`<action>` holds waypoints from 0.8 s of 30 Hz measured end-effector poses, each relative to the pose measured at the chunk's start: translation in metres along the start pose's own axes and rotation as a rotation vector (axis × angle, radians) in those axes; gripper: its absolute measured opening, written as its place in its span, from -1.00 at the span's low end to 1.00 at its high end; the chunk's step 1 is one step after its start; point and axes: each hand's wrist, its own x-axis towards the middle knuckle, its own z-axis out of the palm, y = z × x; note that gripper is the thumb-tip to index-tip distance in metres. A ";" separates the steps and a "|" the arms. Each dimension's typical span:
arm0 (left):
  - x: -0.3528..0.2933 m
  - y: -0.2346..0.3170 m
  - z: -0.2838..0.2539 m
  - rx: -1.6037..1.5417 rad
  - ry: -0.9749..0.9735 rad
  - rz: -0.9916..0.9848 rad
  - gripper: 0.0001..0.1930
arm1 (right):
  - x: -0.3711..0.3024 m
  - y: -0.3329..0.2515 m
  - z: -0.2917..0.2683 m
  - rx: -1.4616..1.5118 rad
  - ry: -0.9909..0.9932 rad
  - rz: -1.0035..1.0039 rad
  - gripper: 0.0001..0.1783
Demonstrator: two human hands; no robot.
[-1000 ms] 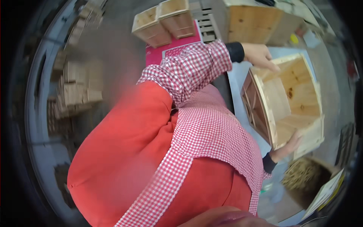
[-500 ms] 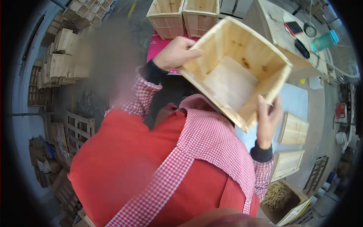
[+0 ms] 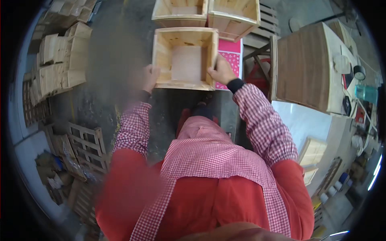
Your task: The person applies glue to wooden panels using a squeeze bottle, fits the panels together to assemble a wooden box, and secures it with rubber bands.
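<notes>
Between my two hands is an open-topped wooden box (image 3: 187, 59) of pale knotty pine, its mouth facing up toward me. My left hand (image 3: 151, 77) grips its near left edge, fingers partly hidden behind the wall. On the opposite side, my right hand (image 3: 222, 71) is closed on the right wall near the front corner. Beneath and beside the box shows a pink patterned surface (image 3: 229, 59). Just beyond stand two similar boxes, a left one (image 3: 179, 20) and a right one (image 3: 233, 27). Whether the held box rests on the pink surface, I cannot tell.
A wooden cabinet-like table (image 3: 301, 68) at right carries a tape roll (image 3: 359, 72) and a teal bottle (image 3: 366, 93). Pale wooden panels (image 3: 313, 151) lie on a white surface (image 3: 299, 120). Stacked wooden boxes (image 3: 60, 60) and pallets (image 3: 86, 140) line the left.
The box has moved left and away from me, from tilted at the right to squarely in front of the two other boxes. Both hands have kept hold of it.
</notes>
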 end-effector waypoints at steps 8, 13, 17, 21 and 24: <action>0.154 -0.004 -0.007 -0.200 -0.160 -0.133 -0.68 | 0.148 0.085 0.059 -0.192 -0.025 0.016 -0.75; 0.123 0.029 0.020 0.494 0.489 0.368 -0.64 | 0.050 0.112 -0.037 -0.196 -0.044 0.181 -0.67; 0.035 0.176 0.136 0.364 0.464 0.743 -0.69 | -0.145 0.126 -0.162 -0.161 0.194 0.589 -0.63; -0.055 0.258 0.250 0.260 -0.181 0.878 -0.77 | -0.340 0.193 -0.195 -0.104 0.542 0.991 -0.67; -0.146 0.294 0.346 0.200 -0.743 0.803 -0.77 | -0.494 0.221 -0.225 -0.085 0.856 1.132 -0.70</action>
